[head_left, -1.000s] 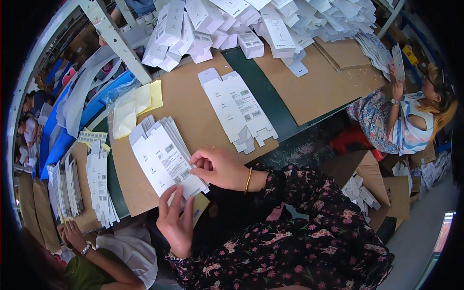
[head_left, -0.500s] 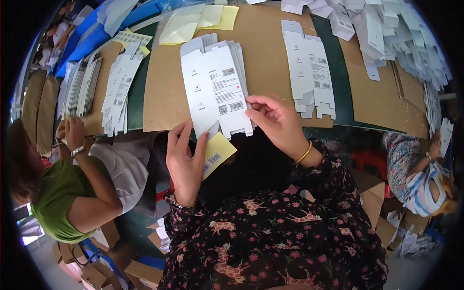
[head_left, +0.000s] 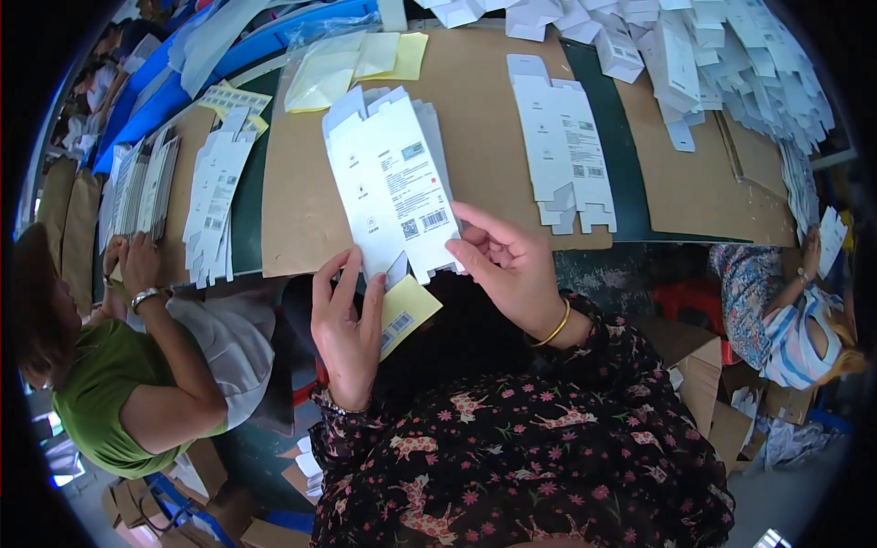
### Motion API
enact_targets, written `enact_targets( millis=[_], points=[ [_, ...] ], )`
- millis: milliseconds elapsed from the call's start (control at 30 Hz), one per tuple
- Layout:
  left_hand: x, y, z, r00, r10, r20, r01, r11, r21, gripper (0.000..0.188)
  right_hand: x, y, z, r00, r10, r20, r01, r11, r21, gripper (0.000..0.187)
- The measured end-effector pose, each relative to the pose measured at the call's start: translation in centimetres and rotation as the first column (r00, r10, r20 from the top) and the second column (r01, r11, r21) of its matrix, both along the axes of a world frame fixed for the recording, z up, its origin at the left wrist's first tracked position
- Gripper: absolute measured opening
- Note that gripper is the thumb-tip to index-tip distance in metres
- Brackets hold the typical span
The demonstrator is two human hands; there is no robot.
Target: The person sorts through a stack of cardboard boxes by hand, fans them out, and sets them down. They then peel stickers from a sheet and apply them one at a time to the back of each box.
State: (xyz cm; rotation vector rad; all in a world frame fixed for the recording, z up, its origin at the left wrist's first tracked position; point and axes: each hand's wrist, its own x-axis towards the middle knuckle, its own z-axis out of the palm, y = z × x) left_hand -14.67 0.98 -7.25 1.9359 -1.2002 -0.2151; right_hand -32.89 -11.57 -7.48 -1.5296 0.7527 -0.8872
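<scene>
Stack of flat white cartons (head_left: pixel 393 187): lower ones covered by the top sheet, count unreadable; print too small to make out. Near edge of stack: yellow label sheet (head_left: pixel 406 312) partly under left hand (head_left: pixel 347 324), thumb hidden. Right hand (head_left: pixel 507 265) palm side unseen. Far beyond the stack, white carton heap (head_left: pixel 722 55) cut off by the frame's top edge.

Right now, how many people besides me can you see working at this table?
2. One person in a green top sits at my left, hands on a stack of flat white cartons. Another in a striped top sits at far right holding a white carton. Others may be hidden.
</scene>
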Motion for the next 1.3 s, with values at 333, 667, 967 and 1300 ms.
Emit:
enact_targets(
  millis=[333, 667, 967, 1300],
  points=[
    [1.0, 0.8, 0.5, 0.960, 0.001, -0.279, -0.003, 1.000, -0.008, 0.026, -6.9, -4.0, 0.5, 0.929, -0.361, 0.085, 0.348, 0.928, 0.134, 0.037],
    [-0.2, 0.3, 1.6, 0.946, -0.064, -0.317, 0.065, 0.998, -0.008, 0.023, -10.8, -6.3, -0.8, 0.644, -0.753, -0.134, 0.448, 0.513, -0.732, 0.024],
    [0.3, 1.0, 3.3, 0.925, -0.150, -0.349, 0.133, 0.988, -0.074, 0.022, -3.0, -1.1, 2.6, 0.993, 0.003, -0.120, -0.036, 0.961, -0.275, 0.019],
    [1.2, 1.9, 3.5, 0.961, -0.176, -0.215, 0.116, 0.958, -0.264, 0.022, 0.4, 1.0, 2.4, 0.925, 0.379, -0.017, -0.378, 0.925, 0.030, 0.023]
  ],
)
